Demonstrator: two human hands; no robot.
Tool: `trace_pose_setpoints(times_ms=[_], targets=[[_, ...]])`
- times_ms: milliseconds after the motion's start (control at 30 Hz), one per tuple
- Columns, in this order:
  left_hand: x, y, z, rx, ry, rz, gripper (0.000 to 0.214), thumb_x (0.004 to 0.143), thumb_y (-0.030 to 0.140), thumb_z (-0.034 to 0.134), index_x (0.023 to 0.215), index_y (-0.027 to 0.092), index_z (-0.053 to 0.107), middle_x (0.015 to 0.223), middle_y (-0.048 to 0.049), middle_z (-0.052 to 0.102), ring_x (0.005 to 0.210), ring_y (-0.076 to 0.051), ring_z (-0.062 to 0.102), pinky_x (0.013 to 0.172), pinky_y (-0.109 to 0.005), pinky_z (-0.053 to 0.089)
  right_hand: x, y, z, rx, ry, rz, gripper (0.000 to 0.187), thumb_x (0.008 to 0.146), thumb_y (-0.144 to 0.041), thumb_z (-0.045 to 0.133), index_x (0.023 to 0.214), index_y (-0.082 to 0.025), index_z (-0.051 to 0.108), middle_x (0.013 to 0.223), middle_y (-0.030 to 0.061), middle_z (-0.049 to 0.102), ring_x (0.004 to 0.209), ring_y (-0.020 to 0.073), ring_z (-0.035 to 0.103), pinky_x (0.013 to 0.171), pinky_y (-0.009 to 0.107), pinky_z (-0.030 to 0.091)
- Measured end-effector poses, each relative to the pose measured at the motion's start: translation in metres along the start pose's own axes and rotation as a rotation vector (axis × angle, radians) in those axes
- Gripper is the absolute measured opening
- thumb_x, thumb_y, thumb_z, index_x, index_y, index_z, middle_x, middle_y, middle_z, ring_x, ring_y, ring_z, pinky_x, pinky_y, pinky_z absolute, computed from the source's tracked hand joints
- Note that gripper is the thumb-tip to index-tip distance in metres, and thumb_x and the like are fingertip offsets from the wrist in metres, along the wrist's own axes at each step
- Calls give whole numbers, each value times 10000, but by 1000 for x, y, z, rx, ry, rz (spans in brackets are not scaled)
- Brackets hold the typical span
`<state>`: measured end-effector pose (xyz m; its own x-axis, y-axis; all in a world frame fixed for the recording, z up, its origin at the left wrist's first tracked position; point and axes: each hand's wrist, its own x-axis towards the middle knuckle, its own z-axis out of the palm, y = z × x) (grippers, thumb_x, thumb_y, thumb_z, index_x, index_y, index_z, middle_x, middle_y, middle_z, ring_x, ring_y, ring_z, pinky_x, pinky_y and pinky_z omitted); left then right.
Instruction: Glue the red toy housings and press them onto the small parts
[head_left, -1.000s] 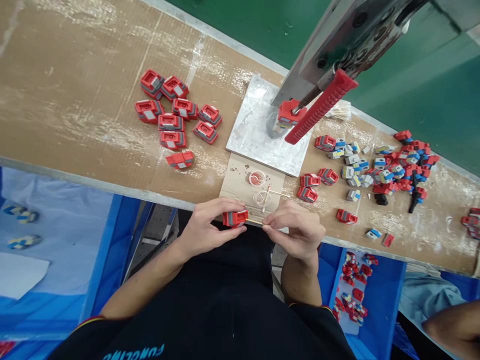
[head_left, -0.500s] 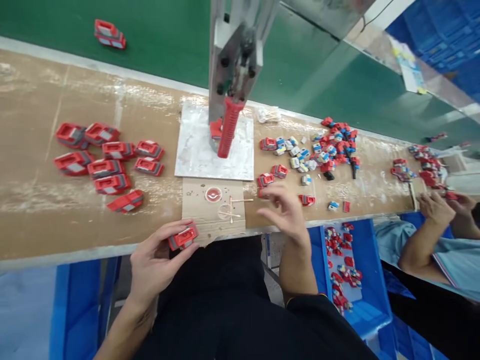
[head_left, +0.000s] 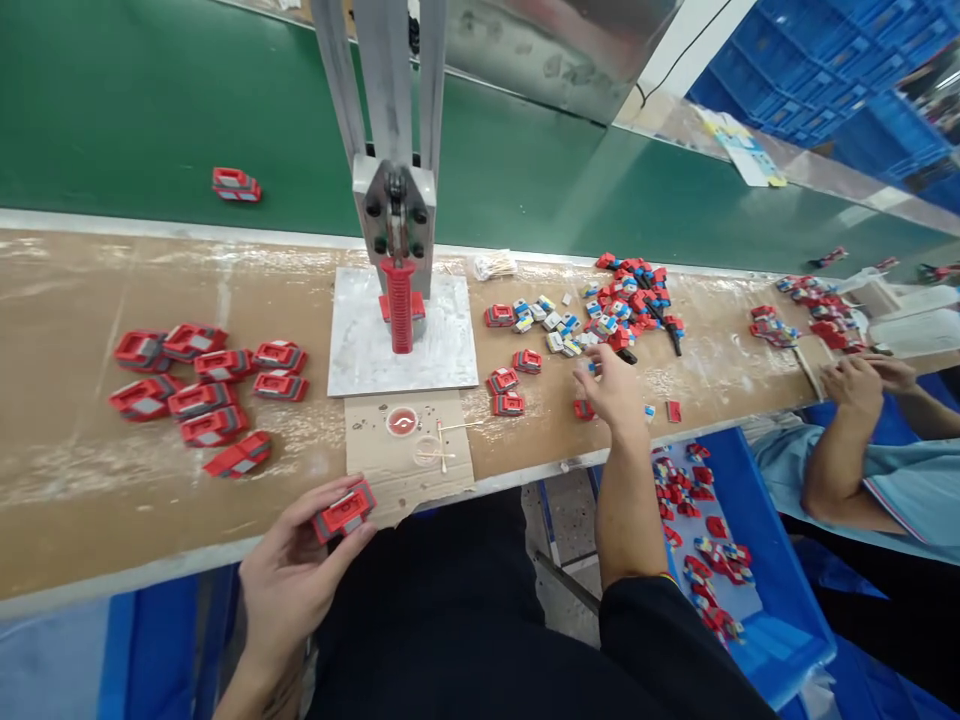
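Observation:
My left hand (head_left: 289, 570) grips a red and grey toy part (head_left: 343, 511) near the front edge of the brown workbench (head_left: 90, 480). My right hand (head_left: 611, 388) reaches out over the bench to a pile of small red, blue and grey pieces (head_left: 600, 315), fingers curled down on the pieces; what they pinch is hidden. Between the hands lies a cardboard scrap (head_left: 409, 445) with a small red-filled dish (head_left: 402, 421) and thin sticks (head_left: 450, 428). Behind it stands a hand press with a red handle (head_left: 398, 305) on a metal plate (head_left: 360, 345).
Several red assembled parts (head_left: 199, 390) lie in a group at the left. A green conveyor belt (head_left: 187, 110) carries one red part (head_left: 235, 185). A blue bin (head_left: 757, 560) with parts sits below right. Another person's hands (head_left: 862, 380) work at the far right.
The view has swung up and right. My right hand left the stick near the red part and reached right to the pile of small pieces. My left hand lowered with the part.

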<state>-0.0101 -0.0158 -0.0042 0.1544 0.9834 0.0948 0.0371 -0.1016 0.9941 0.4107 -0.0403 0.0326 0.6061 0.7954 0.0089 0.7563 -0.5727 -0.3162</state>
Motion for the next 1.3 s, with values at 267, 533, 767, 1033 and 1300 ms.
trace_pose_setpoints(times_ms=[267,533,767,1033,1300], targets=[[13,25,40,-310,-207,-98,315,816,209,923,1092,228,774,1256,-95,816,819,-196,845,780,-265,716,-99,-68,17,1259,-202,-428,403,802,-427,941,1110,-305,712,1043,21,699,811,177,742,692,315,628],[10,31,38,-393,-324,-195,298,932,236,814,1218,210,735,1095,-84,839,993,-222,841,888,-242,675,-116,-112,43,1557,-396,-356,423,752,-516,955,1092,-324,791,1077,46,778,749,174,746,592,295,645],[10,33,31,-304,-390,-209,338,916,216,794,1250,207,741,1171,-81,828,1069,-209,815,958,-253,652,-123,-122,32,1148,-159,-633,338,925,-206,820,1233,-331,753,1134,47,829,1048,231,803,894,387,688],[12,36,30,-213,-424,-185,394,899,196,748,1292,192,730,1228,-106,814,1078,-254,815,982,-357,675,-123,-145,22,680,-27,-1094,436,986,-101,688,1364,-317,703,1086,67,839,975,243,788,834,420,680],[11,41,29,-45,-312,-103,356,855,323,838,1179,188,776,1085,-93,844,944,-246,819,852,-310,669,-119,-148,29,671,-29,-1194,364,1037,-150,628,1368,-282,698,1052,64,844,945,228,780,779,383,688]])
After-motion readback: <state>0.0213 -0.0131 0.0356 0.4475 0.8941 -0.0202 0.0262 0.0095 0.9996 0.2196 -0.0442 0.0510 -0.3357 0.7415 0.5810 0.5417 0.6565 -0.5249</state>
